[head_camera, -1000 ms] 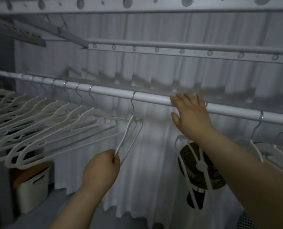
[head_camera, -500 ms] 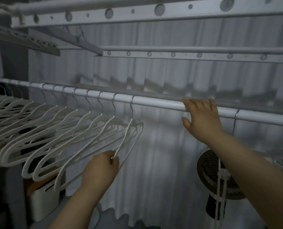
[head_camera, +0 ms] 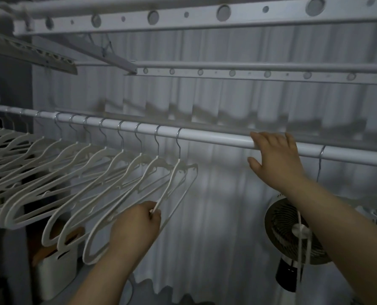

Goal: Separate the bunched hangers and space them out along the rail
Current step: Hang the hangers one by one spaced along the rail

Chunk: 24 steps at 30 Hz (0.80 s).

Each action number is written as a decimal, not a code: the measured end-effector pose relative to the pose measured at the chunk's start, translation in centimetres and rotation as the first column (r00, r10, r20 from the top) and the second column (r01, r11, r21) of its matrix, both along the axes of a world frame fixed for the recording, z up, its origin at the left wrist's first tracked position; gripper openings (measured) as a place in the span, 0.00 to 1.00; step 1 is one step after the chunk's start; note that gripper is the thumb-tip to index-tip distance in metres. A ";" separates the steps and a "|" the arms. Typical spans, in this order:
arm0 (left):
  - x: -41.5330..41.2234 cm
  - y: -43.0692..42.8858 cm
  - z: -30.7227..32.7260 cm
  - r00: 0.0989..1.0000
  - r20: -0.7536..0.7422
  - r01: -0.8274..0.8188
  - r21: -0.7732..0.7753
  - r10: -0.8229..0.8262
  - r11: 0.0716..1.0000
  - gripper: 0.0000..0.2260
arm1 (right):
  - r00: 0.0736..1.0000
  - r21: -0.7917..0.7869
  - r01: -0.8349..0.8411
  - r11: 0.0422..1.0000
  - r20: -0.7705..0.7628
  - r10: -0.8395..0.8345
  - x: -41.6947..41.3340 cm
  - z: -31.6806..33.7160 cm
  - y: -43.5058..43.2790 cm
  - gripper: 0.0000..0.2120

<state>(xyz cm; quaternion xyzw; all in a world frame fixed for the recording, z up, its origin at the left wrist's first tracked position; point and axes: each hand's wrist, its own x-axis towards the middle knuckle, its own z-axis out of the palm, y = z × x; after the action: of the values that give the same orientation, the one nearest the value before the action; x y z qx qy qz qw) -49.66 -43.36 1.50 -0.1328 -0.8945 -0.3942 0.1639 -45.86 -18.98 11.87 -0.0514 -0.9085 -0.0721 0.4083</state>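
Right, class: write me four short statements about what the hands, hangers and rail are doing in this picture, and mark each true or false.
1. The left hand pinches the lower bar of the rightmost white hanger. True.
2. The right hand holds a hanger. False: it rests on the rail.
3. The hangers carry shirts. False: they are bare.
4. A fan stands below the right forearm. True.

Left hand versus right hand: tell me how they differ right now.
The left hand is low and closed, pinching the lower bar of the end hanger; the right hand is raised, fingers draped over the rail, holding no hanger. The left sits beside the hanger row, the right on a bare stretch. Both are bare.
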 end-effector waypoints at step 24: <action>12.2 18.5 1.6 0.784 0.014 0.573 0.366 -0.620 0.733 0.14 | 0.985 -0.112 0.158 0.981 0.087 -0.149 10.9 1.8 11.1 0.22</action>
<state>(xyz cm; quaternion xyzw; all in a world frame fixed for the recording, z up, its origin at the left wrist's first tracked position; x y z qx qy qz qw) -37.44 -24.85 3.13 -0.3555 -0.7303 -0.5832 -0.0118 -34.92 -7.88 13.67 -0.1425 -0.9198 -0.0516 0.3618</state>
